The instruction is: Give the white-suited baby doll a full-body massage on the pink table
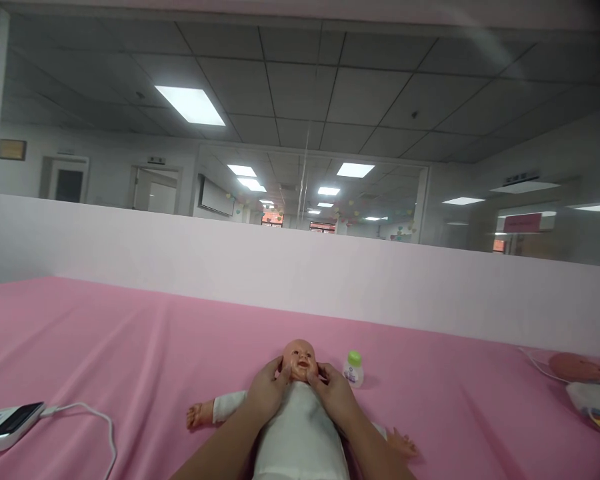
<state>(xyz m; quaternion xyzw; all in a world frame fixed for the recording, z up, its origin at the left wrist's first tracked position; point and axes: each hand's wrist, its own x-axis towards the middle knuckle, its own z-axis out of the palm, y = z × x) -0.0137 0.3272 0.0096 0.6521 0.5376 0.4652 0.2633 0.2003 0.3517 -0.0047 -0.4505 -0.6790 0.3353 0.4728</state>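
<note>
A baby doll (301, 433) lies on its back on the pink sheet, head toward the wall, with a white cloth body and arms spread to both sides. My left hand (269, 390) grips one side of the doll's head (300, 350), thumb on the cheek near the chin. On the other side, my right hand (336, 395) holds the head the same way, fingers curled by the ear. Close to my right hand stands a small clear bottle (353, 375) with a green cap. The doll's lower body is cut off by the frame.
A pink sheet (130, 353) covers the table, backed by a low white wall (280, 267) with glass above. At left lies a white device (13, 427) with a cable (105, 417). A pinkish object (577, 367) and a white item (587, 399) lie at the right edge.
</note>
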